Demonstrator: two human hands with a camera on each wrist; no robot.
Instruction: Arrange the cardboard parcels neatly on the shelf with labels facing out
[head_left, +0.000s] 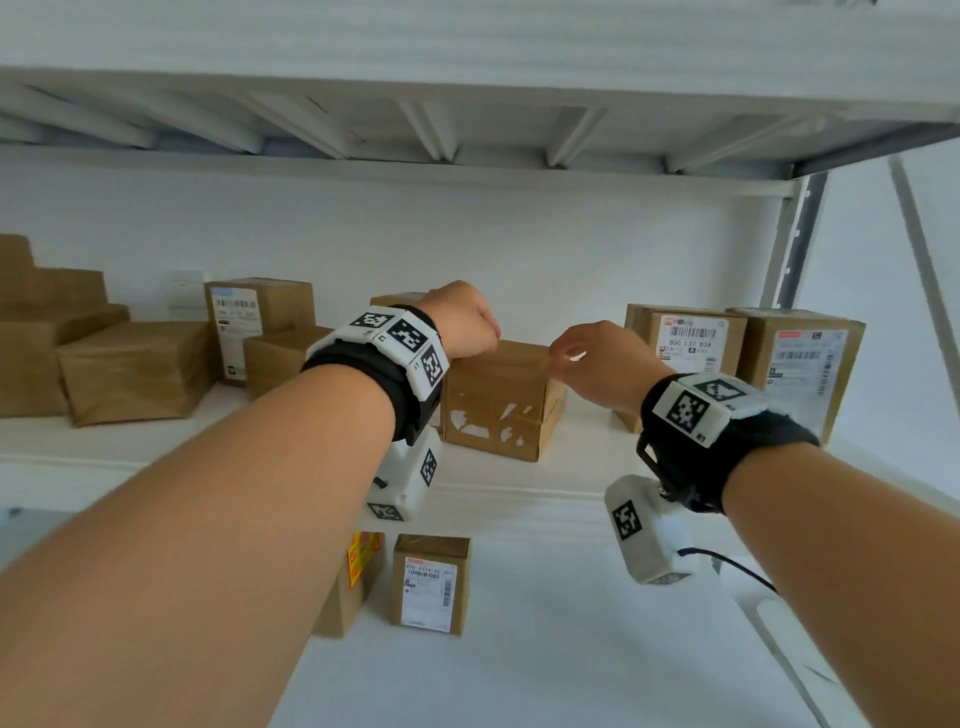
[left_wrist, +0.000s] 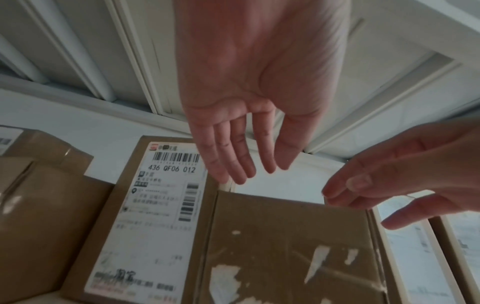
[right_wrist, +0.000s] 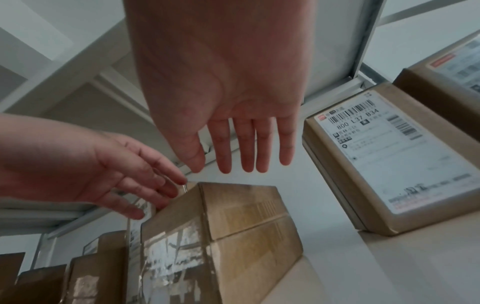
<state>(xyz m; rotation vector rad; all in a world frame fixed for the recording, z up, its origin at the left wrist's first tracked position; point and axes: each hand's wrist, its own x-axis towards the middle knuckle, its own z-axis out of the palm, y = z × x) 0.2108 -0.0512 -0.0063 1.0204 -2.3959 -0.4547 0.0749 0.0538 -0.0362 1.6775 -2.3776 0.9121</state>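
A brown cardboard parcel (head_left: 501, 400) with torn label scraps on its front stands mid-shelf. My left hand (head_left: 483, 332) hovers over its top left corner and my right hand (head_left: 563, 356) over its top right corner. In the left wrist view my left hand (left_wrist: 249, 164) has straight fingers above the parcel (left_wrist: 288, 246) and holds nothing. My right hand (right_wrist: 228, 164) is likewise flat and empty above the parcel (right_wrist: 233, 226). Whether any fingertip touches the cardboard cannot be told. Just left of it stands a labelled parcel (left_wrist: 155, 205), its label facing out.
Plain brown parcels (head_left: 135, 369) and a labelled one (head_left: 239, 322) fill the shelf's left. Two labelled parcels (head_left: 691, 338) (head_left: 810, 358) stand at the right by the grey upright post (head_left: 795, 234). The upper shelf (head_left: 467, 130) hangs close overhead. Two small parcels (head_left: 431, 582) sit on the lower shelf.
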